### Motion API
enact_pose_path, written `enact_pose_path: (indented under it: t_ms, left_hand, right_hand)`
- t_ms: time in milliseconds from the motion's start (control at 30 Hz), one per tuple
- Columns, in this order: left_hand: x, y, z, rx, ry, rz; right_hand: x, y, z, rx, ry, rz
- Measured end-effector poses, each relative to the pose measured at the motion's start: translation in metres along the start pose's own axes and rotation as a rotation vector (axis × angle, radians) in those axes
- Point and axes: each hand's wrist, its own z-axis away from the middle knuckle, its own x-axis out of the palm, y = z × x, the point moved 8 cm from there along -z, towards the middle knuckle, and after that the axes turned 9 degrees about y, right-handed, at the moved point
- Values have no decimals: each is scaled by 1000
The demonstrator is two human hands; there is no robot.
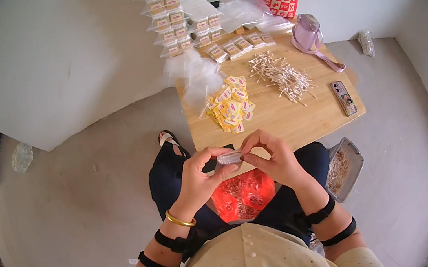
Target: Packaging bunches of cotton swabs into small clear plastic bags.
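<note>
Just past the table's near edge, my left hand [200, 171] and my right hand [272, 156] hold a small clear plastic packet [228, 160] between them. Its contents look whitish; I cannot make out exactly what they are. My left fingers and thumb grip its left side, while the right thumb and fingertips pinch its right end. Below the hands, an open red plastic bag [243, 192] with swabs in it sits between my legs. On the table ahead lie a heap of small yellow and white cards [231, 105] and a loose pile of cotton swabs [283, 76].
Filled packets [241, 45] lie in a row behind the swabs on the wooden table [281, 124]. A tall stack of packets [165, 22] and clear bags [195, 76] stand left. Right are a phone [343, 98], a lilac bottle [307, 31] and a grey bin [358, 162].
</note>
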Motion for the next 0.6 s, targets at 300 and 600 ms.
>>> enact_pose_path:
  t_ms: [300, 600]
  left_hand:
    - [8, -29, 8, -257, -4, 246]
    - [4, -41, 0, -189, 80, 268]
  right_hand:
    - [-13, 18, 4, 166, 133, -209]
    - [-10, 43, 1, 177, 108, -114]
